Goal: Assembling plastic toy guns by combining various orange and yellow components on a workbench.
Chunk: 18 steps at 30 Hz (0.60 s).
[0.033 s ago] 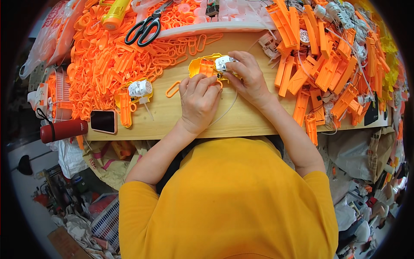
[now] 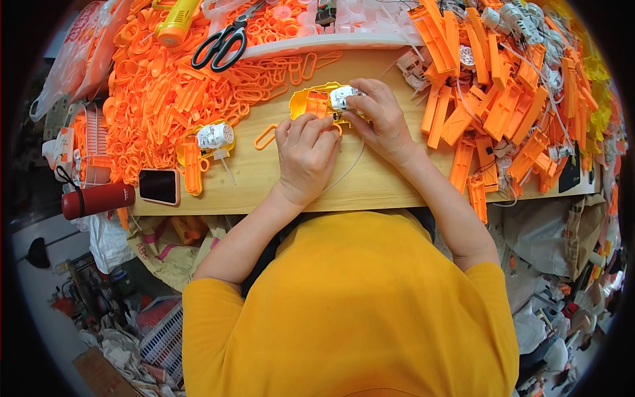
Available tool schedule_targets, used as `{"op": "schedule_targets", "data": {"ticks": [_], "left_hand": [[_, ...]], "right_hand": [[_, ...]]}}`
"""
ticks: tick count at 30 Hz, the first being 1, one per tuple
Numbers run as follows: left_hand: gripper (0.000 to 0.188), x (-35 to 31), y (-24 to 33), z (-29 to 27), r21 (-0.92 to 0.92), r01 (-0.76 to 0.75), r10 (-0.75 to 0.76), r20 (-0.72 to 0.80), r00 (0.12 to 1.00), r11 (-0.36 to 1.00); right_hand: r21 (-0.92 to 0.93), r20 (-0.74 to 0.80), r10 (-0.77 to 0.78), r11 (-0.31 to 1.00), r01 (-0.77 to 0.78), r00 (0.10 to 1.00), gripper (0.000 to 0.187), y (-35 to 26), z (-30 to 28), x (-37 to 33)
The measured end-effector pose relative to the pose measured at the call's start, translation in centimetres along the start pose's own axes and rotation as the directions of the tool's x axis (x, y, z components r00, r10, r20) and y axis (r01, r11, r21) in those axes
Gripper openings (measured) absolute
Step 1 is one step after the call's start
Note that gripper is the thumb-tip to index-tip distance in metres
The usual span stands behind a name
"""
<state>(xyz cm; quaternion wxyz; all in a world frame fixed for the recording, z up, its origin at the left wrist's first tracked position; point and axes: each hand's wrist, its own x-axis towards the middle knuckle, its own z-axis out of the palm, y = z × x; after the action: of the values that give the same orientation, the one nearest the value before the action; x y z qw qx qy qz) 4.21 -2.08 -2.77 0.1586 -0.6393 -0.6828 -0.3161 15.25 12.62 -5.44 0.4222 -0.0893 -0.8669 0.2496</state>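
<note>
Here's the wooden table (image 2: 383, 188), the biggest thing in play, its near edge right by the person so the work sits within easy reach. Across its left side sprawls the pile of orange parts (image 2: 152, 112); over on the right, the heap of orange troughs (image 2: 503, 119). That split likely keeps the kinds apart and leaves the middle for work. At the back, a translucent tray (image 2: 311, 45) holds loose pieces.

Now the 2 hands! The right hand (image 2: 383, 122) is pinching, thumb and fingers closed on the right end of a white gear unit (image 2: 342, 97), apparently to steady it. The left hand (image 2: 305, 155) has its fingers curled close together at the near rim; whether they grip anything small, I cannot tell.

Black-handled scissors (image 2: 233, 29) lie by the tray, a red flask (image 2: 99, 201) at far left. A second assembly (image 2: 215, 135) rests beside the left pile, seemingly parked out of the way. Mid-table, the yellow shell (image 2: 299, 102) cradles the gear unit. There's a phone (image 2: 159, 186) near the edge, then an orange loop (image 2: 264, 132) just left of the hands.
</note>
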Motion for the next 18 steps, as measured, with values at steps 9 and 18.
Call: {"op": "schedule_targets", "data": {"ticks": [9,18], "left_hand": [[0.012,0.6,-1.6,0.5,-0.012,-0.107,0.107,0.031,0.994,0.994],[0.014,4.7,-2.9,-1.5,-0.253,-0.044,0.060,0.055,0.997,0.966]], "right_hand": [[-0.020,-0.014,-0.032,0.999,0.032,0.999,0.033,-0.1,-0.2,0.7],[-0.050,-0.022,-0.019,0.999,0.018,1.000,0.034,-0.8,-0.1,0.4]]}}
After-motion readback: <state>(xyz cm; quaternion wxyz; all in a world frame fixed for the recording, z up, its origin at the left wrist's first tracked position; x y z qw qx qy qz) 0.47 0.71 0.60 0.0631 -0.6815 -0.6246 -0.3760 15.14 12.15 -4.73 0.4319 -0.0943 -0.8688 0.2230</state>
